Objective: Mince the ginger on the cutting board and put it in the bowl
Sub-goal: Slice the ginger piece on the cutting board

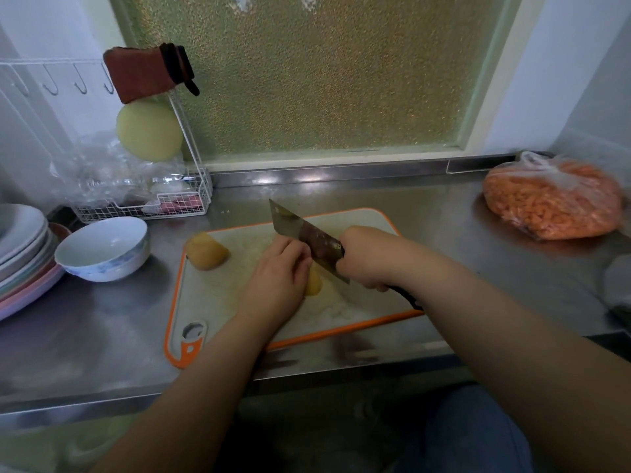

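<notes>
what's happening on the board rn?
A person is cutting ginger on the cutting board. The right hand grips the cleaver; the left hand holds the ginger piece beside the blade. Another ginger chunk waits at the board's left corner. The bowl beside the board looks empty.

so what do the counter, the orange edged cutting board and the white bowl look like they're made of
The grey counter looks like brushed stainless steel: dull metallic sheen, blurred reflections. The pale cutting board with orange rim looks like matte plastic with a moulded hanging hole, possibly rubber-edged. The white bowl with blue pattern looks like glazed ceramic, glossy, though melamine is possible.
</notes>
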### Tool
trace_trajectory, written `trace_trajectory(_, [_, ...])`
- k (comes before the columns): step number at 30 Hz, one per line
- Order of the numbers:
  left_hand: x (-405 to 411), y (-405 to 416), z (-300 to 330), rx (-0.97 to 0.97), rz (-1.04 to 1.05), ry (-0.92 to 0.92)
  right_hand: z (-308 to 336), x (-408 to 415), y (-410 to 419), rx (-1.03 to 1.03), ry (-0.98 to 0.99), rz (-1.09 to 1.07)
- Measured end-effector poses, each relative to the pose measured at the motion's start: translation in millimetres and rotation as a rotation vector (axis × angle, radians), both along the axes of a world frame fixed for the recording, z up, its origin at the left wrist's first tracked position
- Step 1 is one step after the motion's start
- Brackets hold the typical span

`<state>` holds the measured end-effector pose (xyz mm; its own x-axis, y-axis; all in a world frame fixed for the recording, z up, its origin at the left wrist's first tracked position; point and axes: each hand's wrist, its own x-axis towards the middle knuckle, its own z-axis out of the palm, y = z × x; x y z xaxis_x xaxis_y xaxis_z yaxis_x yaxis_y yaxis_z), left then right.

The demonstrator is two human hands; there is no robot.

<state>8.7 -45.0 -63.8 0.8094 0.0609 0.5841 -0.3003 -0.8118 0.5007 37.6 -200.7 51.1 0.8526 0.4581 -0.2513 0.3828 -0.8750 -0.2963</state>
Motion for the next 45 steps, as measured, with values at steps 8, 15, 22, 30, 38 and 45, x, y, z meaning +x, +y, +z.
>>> trace_trajectory(8, [-0.3, -1.2, -1.5, -0.008, 0.024, -0.008, -12.5, 5.1, 11.3, -0.060, 0.046, 0.026])
trace_trajectory(15, [-1.0, -1.4, -2.6, 0.010, 0.043, 0.003, -35.6, -4.5, 18.0, -0.136, -0.069, 0.074])
trace_trajectory(22, [-6.3, -3.9, 0.0, 0.022, 0.078, 0.018, -46.3, 7.4, 10.3, -0.097, -0.177, 0.057])
trace_trajectory(30, [5.5, -4.6, 45.6, 0.291, 0.147, -0.033, -51.9, 16.5, -11.7, -0.072, -0.507, 0.007])
trace_trajectory(38, [26.0, -4.5, 47.9, 0.675, 0.004, 0.246, -67.2, 5.2, -15.3, -0.061, -0.559, 0.018])
trace_trajectory(45, [35.9, -12.7, 53.7, 0.728, -0.011, 0.498, -68.3, -1.5, -14.8, -0.036, -0.583, 0.045])
